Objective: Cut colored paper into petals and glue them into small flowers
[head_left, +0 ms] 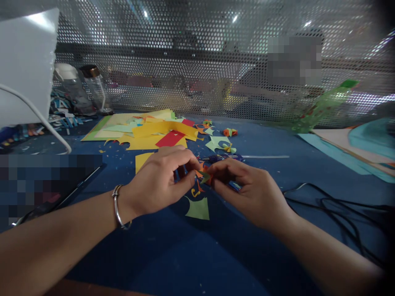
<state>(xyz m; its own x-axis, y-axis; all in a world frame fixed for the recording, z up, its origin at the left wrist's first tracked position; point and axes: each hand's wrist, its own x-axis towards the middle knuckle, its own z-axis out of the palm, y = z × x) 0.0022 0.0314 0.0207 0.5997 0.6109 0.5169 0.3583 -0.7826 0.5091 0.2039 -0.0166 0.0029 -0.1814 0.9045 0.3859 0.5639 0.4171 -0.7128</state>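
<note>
My left hand point(168, 176), with a silver bangle at the wrist, pinches one side of a small orange and green paper piece point(204, 176). The fingertips of my right hand point(249, 189) are closed on its other side. Fingers cover part of the piece, so its full shape is hidden. Below it lie a curled yellow paper scrap point(195, 192) and a light green paper offcut point(198, 209) with curved cut edges. Just beyond my hands rests a dark blue glue gun point(225, 158) with a clear glue stick point(265, 156) poking out.
Yellow paper point(148, 142), a red strip point(169, 139) and cut scraps are piled behind my left hand. Small paper flowers point(228, 148) lie further back. Black cable point(327, 205) loops at right, near a leaning green bottle point(324, 107). Perforated metal point(185, 74) closes the back.
</note>
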